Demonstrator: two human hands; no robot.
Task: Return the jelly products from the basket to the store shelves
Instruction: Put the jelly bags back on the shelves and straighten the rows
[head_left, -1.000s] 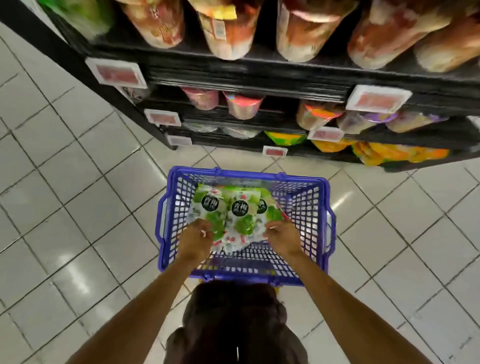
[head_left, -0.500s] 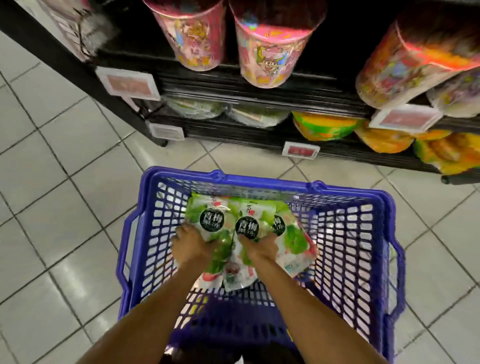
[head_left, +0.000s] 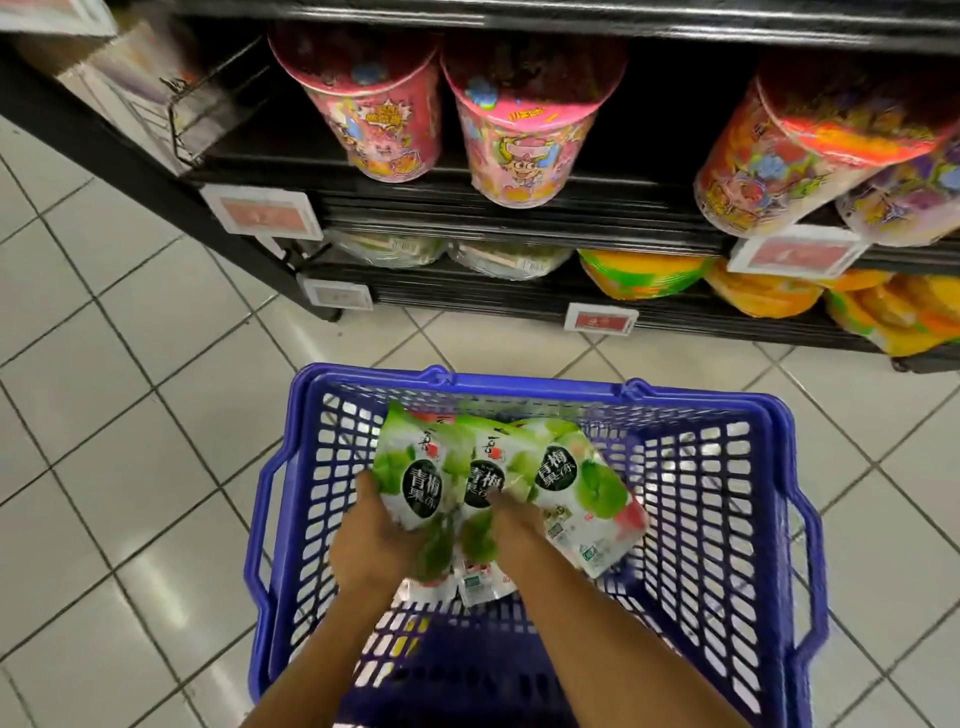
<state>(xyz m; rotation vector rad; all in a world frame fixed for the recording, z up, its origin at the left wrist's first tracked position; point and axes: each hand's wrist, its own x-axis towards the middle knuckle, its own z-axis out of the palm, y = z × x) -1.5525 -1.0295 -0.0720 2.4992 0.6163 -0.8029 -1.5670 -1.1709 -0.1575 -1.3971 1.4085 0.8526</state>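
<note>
Left hand (head_left: 379, 540) grasps the leftmost of three green jelly bags (head_left: 421, 467), with its thumb on the bag's 9 o'clock edge. Right hand (head_left: 514, 530) grasps the middle bag (head_left: 485, 470), thumb on its front; its other fingers are hidden underneath. The third bag (head_left: 576, 483) overlaps at 3 o'clock. All three bags lie within the blue basket (head_left: 727, 405). Shelves (head_left: 519, 208) holding pink tubs (head_left: 519, 140) stand at the basket's 12 o'clock.

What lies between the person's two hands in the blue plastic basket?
Head view: lower ends of green-and-white jelly pouches, which left hand and right hand grip.
</note>
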